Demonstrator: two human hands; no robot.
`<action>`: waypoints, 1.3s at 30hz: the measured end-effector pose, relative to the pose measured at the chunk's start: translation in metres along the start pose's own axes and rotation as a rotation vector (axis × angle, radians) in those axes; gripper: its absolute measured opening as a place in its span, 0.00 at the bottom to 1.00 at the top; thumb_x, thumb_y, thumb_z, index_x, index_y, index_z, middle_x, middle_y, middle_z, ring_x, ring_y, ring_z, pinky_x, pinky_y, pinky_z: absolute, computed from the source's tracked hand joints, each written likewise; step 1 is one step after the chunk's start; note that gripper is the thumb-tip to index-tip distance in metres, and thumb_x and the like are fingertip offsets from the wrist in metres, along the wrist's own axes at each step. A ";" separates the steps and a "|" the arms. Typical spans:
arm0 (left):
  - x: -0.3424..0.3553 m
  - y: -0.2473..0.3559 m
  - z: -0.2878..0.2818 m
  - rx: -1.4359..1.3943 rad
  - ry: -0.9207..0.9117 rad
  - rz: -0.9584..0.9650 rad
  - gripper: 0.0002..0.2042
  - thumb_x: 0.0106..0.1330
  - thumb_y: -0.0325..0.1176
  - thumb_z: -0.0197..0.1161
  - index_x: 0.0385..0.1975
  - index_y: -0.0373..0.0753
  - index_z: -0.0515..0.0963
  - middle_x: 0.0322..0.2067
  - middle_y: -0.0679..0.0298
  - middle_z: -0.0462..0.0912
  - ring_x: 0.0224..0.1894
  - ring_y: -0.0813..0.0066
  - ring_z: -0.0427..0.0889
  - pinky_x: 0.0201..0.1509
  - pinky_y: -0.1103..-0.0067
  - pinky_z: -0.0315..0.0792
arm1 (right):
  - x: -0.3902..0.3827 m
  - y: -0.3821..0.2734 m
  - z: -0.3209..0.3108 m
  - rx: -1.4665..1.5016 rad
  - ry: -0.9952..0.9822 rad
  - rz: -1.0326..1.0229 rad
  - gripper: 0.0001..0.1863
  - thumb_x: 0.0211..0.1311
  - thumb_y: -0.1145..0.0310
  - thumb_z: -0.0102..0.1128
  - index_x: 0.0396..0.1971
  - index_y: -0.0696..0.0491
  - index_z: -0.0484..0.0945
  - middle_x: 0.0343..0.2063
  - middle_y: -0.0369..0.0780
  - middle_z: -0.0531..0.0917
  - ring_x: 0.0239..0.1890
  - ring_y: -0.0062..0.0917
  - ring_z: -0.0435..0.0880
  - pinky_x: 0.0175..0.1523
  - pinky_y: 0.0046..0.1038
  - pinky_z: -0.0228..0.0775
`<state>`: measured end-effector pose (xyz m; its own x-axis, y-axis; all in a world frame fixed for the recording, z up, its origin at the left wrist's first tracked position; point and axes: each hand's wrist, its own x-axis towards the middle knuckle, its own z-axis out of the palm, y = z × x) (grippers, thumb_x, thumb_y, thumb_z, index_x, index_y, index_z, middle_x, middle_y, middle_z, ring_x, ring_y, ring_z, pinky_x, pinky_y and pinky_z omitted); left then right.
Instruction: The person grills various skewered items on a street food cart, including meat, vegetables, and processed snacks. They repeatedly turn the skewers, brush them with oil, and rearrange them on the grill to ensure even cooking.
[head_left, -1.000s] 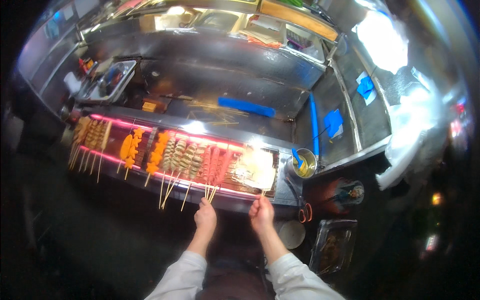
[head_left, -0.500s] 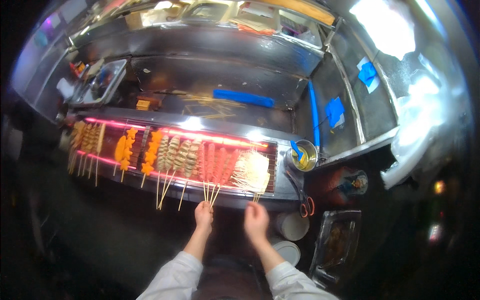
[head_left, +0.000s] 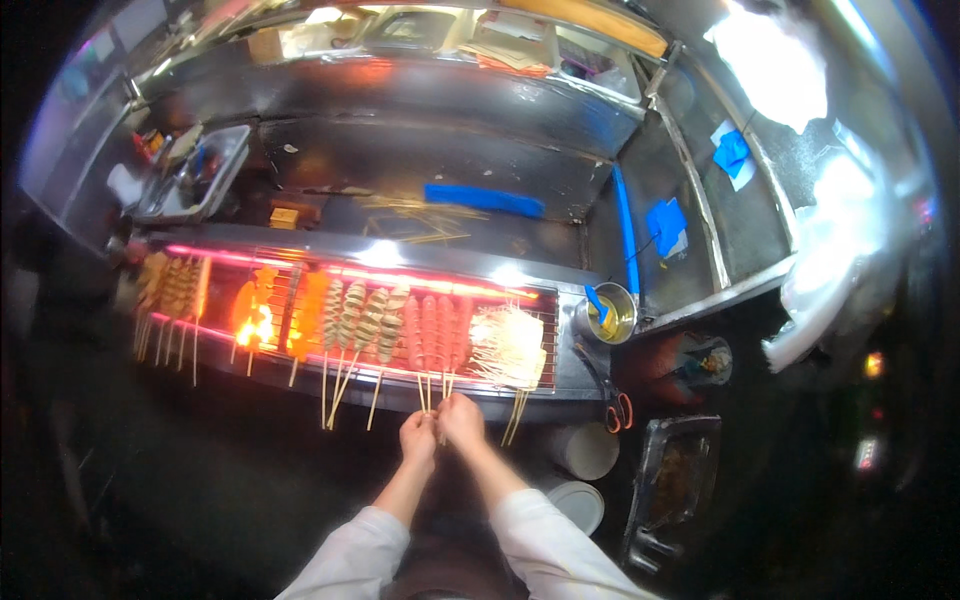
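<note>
"Hands?"
"Left hand (head_left: 418, 438) and right hand (head_left: 460, 420), side by side, each pinching sticks of pink skewers (head_left: 437, 333), directly ahead on grill (head_left: 549, 335). Stick ends hidden by hands."
"Surroundings?"
"Leftward: striped skewers (head_left: 351, 318); orange skewers (head_left: 265, 282) with flame (head_left: 256, 328). Rightward: pale skewers (head_left: 508, 345), scissors (head_left: 602, 382), pot (head_left: 633, 312)."
"Labels?"
"Printed container (head_left: 705, 362), further right; lettering too blurred."

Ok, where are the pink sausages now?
Head view: the pink sausages lie on the right half of the grill, between striped skewers and white stringy skewers.
</note>
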<state>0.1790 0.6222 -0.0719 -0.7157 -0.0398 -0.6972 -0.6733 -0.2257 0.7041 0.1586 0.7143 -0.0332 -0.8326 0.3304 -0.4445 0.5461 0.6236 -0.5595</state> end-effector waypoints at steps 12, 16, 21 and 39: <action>-0.008 0.065 -0.098 1.063 0.170 0.650 0.17 0.64 0.33 0.52 0.50 0.33 0.70 0.42 0.51 0.77 0.46 0.57 0.77 0.50 0.68 0.71 | -0.055 -0.046 -0.030 0.143 0.230 -0.376 0.10 0.58 0.69 0.54 0.34 0.57 0.81 0.32 0.48 0.82 0.37 0.40 0.82 0.43 0.33 0.74; 0.036 0.065 -0.085 0.194 -0.153 0.016 0.10 0.69 0.29 0.45 0.42 0.35 0.73 0.24 0.62 0.79 0.23 0.78 0.78 0.27 0.82 0.74 | -0.066 -0.067 0.000 0.277 0.069 -0.427 0.10 0.57 0.71 0.55 0.35 0.58 0.81 0.32 0.47 0.83 0.37 0.39 0.83 0.42 0.33 0.74; 0.025 0.064 -0.067 0.159 -0.001 0.142 0.06 0.66 0.24 0.49 0.36 0.34 0.75 0.24 0.62 0.79 0.21 0.79 0.77 0.23 0.83 0.72 | -0.070 -0.059 0.011 0.265 0.045 -0.316 0.10 0.57 0.69 0.54 0.35 0.56 0.81 0.33 0.47 0.83 0.37 0.38 0.83 0.43 0.33 0.74; 0.000 0.121 -0.170 0.849 0.347 0.822 0.16 0.57 0.27 0.57 0.46 0.35 0.73 0.42 0.54 0.78 0.46 0.55 0.77 0.49 0.68 0.71 | -0.020 -0.075 0.127 0.425 -0.059 -0.171 0.15 0.62 0.66 0.53 0.42 0.61 0.77 0.34 0.41 0.83 0.36 0.24 0.81 0.39 0.27 0.74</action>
<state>0.1289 0.4292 -0.0100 -0.9838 -0.1565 0.0871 -0.0453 0.6879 0.7244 0.1464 0.5710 -0.0710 -0.9139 0.1998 -0.3533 0.4014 0.3159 -0.8597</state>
